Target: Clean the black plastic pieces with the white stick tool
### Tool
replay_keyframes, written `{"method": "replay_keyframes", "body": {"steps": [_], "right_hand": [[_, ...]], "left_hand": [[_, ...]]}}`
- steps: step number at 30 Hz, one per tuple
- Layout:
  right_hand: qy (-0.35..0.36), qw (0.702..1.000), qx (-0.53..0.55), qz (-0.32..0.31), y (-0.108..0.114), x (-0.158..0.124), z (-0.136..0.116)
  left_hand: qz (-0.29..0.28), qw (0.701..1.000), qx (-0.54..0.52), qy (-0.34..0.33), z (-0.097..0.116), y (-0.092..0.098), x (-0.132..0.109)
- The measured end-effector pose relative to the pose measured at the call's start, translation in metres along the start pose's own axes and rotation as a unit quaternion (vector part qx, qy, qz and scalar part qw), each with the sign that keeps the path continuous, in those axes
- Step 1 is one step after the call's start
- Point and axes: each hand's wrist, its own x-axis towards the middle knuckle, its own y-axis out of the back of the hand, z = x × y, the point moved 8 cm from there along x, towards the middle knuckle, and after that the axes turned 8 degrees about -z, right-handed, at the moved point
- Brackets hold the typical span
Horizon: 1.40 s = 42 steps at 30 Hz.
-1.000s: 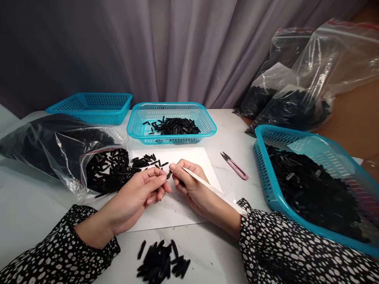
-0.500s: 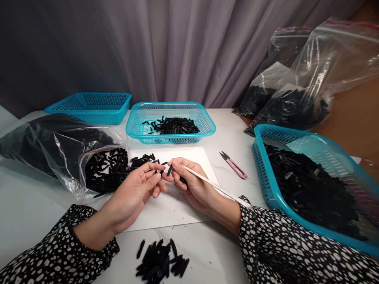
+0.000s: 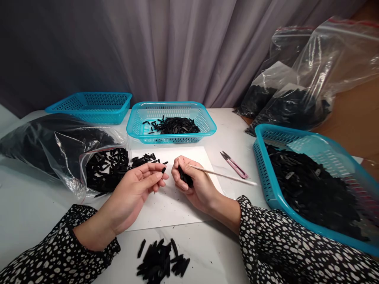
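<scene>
My left hand (image 3: 139,189) hovers palm-up over a white sheet of paper (image 3: 174,199), its fingertips pinching a small black piece (image 3: 163,170). My right hand (image 3: 194,183) is curled shut a little to the right, gripping several black pieces (image 3: 186,177) in the palm and a thin white stick (image 3: 225,175) that points right. The two hands are slightly apart. A loose heap of black pieces (image 3: 146,159) lies on the paper's far left corner, spilling from an open clear bag (image 3: 89,157).
A middle teal basket (image 3: 171,136) holds some black pieces; another teal basket (image 3: 89,106) sits behind left. A large teal basket (image 3: 310,185) full of black pieces stands right. Pink snips (image 3: 235,165) lie beside the paper. A small pile (image 3: 161,262) lies near me. Bags (image 3: 296,98) lie back right.
My right hand has pulled back from the left and closed a black piece into its palm. The stick has swung to point right. My left fingers now pinch a piece.
</scene>
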Motion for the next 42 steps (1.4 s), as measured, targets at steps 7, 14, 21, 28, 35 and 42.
{"method": "replay_keyframes", "body": {"steps": [7,14,21,28,35,42], "right_hand": [[-0.008,1.0,0.008,-0.014,-0.004,0.0,0.003],[-0.04,0.996,0.073,-0.034,-0.004,-0.001,0.009],[-0.039,0.995,0.069,-0.058,-0.011,-0.001,0.006],[-0.029,0.997,0.027,-0.067,-0.014,-0.002,0.004],[-0.029,0.997,0.02,-0.069,-0.014,-0.002,0.005],[0.049,0.985,-0.165,-0.027,-0.011,-0.004,-0.008]], "left_hand": [[-0.003,1.0,0.019,-0.008,0.002,-0.001,-0.001],[-0.015,0.999,0.033,0.002,0.002,-0.004,-0.003],[-0.022,0.999,0.037,0.001,0.004,-0.007,-0.003],[-0.036,0.998,0.053,-0.009,0.003,-0.007,-0.003],[-0.024,0.998,0.064,-0.015,0.006,-0.008,-0.004],[-0.004,0.995,0.097,-0.019,0.003,-0.003,-0.005]]}}
